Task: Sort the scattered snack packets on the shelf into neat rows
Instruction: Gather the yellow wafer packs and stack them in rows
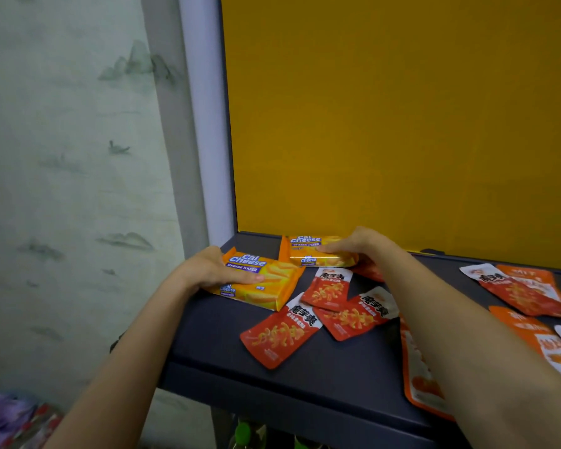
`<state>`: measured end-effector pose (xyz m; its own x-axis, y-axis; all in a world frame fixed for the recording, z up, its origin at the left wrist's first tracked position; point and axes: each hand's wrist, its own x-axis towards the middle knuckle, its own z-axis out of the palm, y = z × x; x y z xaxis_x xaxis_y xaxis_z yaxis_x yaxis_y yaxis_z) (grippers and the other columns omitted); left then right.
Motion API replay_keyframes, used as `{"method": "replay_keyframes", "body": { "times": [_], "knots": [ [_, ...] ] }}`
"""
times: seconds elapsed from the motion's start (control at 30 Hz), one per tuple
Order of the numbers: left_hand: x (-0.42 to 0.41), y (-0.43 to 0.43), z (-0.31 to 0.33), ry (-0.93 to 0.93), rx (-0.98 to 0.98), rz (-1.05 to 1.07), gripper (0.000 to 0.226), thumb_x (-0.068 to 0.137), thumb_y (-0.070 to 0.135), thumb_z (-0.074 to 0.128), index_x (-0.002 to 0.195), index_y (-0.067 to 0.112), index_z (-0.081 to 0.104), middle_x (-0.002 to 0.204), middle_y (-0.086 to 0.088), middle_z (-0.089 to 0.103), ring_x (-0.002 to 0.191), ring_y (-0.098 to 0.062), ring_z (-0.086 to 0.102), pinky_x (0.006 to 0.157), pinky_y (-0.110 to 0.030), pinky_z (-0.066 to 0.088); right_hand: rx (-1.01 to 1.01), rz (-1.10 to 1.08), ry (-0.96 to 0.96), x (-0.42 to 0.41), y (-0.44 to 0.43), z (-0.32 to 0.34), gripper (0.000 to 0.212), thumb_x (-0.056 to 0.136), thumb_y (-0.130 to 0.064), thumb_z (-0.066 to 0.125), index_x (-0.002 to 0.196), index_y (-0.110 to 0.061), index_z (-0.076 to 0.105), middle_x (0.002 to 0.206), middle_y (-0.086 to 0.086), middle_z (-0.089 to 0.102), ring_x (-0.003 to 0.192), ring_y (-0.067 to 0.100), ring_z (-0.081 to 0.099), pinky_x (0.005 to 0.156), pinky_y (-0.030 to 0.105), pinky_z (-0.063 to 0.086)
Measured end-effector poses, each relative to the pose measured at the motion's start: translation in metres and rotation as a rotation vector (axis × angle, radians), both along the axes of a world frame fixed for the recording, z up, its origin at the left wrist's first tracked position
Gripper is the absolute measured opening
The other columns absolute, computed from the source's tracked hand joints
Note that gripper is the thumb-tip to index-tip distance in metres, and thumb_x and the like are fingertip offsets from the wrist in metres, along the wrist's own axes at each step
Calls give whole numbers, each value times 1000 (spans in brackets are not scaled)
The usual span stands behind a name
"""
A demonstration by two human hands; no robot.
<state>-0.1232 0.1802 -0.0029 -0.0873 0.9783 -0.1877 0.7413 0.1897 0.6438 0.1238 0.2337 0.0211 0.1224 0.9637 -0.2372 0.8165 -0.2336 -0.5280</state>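
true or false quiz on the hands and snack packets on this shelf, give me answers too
1. The left hand holds a yellow wafer packet. True.
2. The right hand holds a red packet. False: it holds the second yellow wafer packet, nearer the back.
3. The red packets lie in a neat row. False: they lie at odd angles, some overlapping.
4. The shelf is dark, with a yellow back panel. True.
5. Both yellow packets are stacked. False: they lie apart.

The dark shelf (224, 335) carries two Cal Cheese wafer packs (266, 283); right of them lie scattered red packets (280, 335) and orange packets (525, 328).
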Motion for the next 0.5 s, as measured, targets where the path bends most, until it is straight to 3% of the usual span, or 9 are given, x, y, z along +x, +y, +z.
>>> {"method": "replay_keyframes", "body": {
  "times": [0.17,0.37,0.43,0.5],
  "knots": [
    [2,-1,-1,-47,69,-1,39,65,46,77,79,17,56,77,4,62,70,-8,58,58,-18,44,-111,37,29,-3,4,6,93,81,-49,62,147,-4,14,153,18,23,137,36,31,106,45,32],
    [-1,-1,7,-119,63,-8,39,66,37,79,83,14,54,79,1,62,69,-9,57,57,-19,44,-63,17,178,0,7,5,93,81,-41,66,147,-5,13,155,17,16,140,36,24,108,46,29],
    [0,-5,9,-198,54,-6,46,59,31,82,88,11,53,72,1,66,63,-8,60,52,-17,47,19,3,272,-1,6,6,84,81,-33,69,145,-4,22,152,17,25,135,33,33,103,43,35],
    [-3,-10,9,-316,37,-10,52,51,29,86,87,7,56,65,1,67,57,-10,63,43,-12,47,112,-27,423,-2,8,8,67,81,-25,71,136,-3,38,141,16,44,113,27,51,85,37,47]
  ]
}}
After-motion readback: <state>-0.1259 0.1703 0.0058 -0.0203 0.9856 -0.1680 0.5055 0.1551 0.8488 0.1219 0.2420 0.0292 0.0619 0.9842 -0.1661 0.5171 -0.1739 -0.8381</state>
